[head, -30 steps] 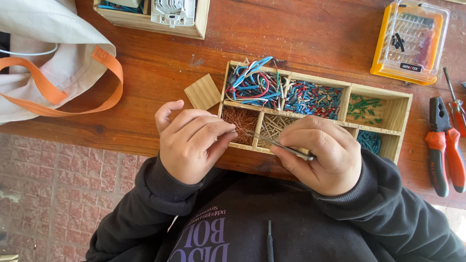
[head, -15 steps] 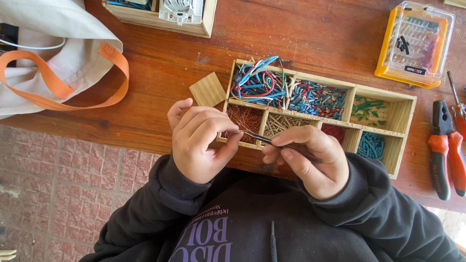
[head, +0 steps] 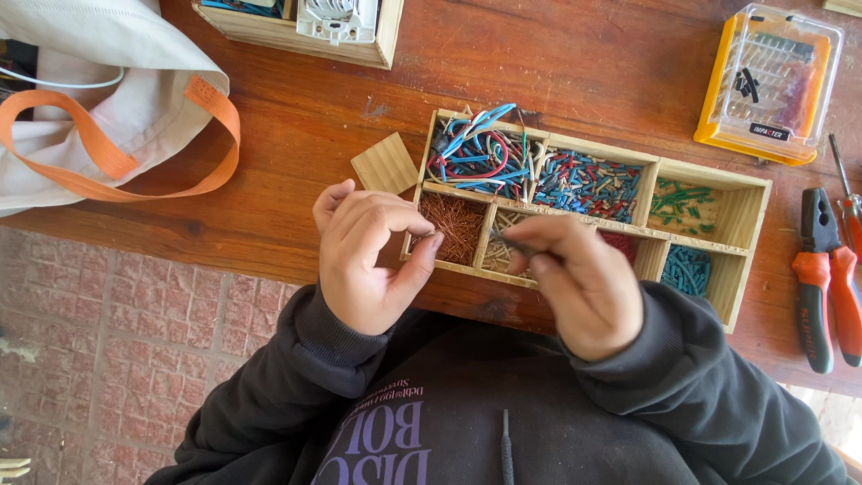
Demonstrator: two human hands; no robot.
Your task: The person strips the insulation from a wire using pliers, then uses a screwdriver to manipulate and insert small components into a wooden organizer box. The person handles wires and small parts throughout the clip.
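Note:
My left hand (head: 368, 260) is curled at the near edge of the wooden table, thumb and forefinger pinched on a thin wire end beside the copper strand compartment (head: 453, 226). My right hand (head: 579, 287) grips a slim dark metal tool (head: 516, 242), tweezers by the look of it, whose tip points left over the wooden divided box (head: 745, 216). The box holds coloured wire pieces (head: 476, 153) and several compartments of cut red, blue, green and teal insulation bits.
A small wooden lid (head: 386, 163) lies left of the box. A cloth bag with orange straps (head: 108, 117) sits at far left. A yellow clear-lidded bit case (head: 772, 85) is at back right, red-handled pliers (head: 822, 278) at right, another wooden tray (head: 305, 27) at the back.
My hands have drawn slightly apart: the left stays pinched near the copper compartment, the right with the tool has shifted right and turned, its tip now over the box.

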